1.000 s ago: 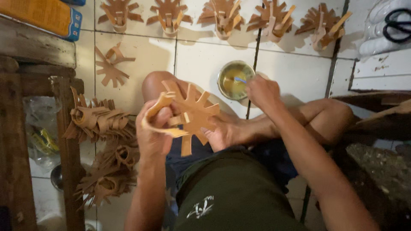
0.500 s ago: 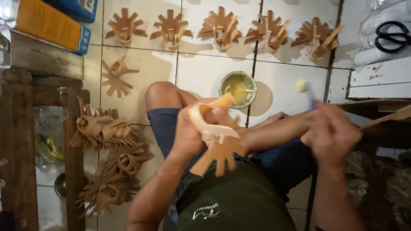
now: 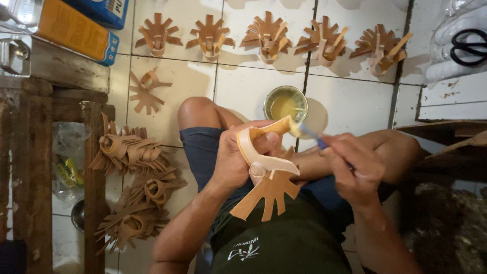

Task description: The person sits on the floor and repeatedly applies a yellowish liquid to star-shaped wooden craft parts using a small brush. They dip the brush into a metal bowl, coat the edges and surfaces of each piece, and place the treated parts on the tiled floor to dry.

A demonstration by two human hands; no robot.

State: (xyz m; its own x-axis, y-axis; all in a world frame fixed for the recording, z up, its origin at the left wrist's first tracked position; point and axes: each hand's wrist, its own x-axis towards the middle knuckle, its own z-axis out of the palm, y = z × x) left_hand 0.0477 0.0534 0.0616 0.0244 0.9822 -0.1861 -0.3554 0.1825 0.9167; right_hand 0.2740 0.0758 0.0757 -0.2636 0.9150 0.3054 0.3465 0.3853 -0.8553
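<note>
My left hand [image 3: 232,161] grips a tan leather piece [image 3: 268,175] with a curved strap on top and several splayed fingers hanging below, held over my lap. My right hand [image 3: 355,170] holds a small brush [image 3: 307,133] with a blue handle; its yellow-tipped bristles touch the top end of the strap. A round tin of yellow glue [image 3: 285,103] stands on the tiled floor just beyond my knees.
Several finished leather pieces [image 3: 269,38] lie in a row on the white tiles at the top, and one flat piece [image 3: 145,91] lies at left. Stacked pieces [image 3: 133,187] pile against a wooden bench [image 3: 30,152]. Black scissors [image 3: 469,46] rest at top right.
My right hand has come in from the right and brought the brush down onto the strap's tip. My left hand has turned the piece a little and still holds it.
</note>
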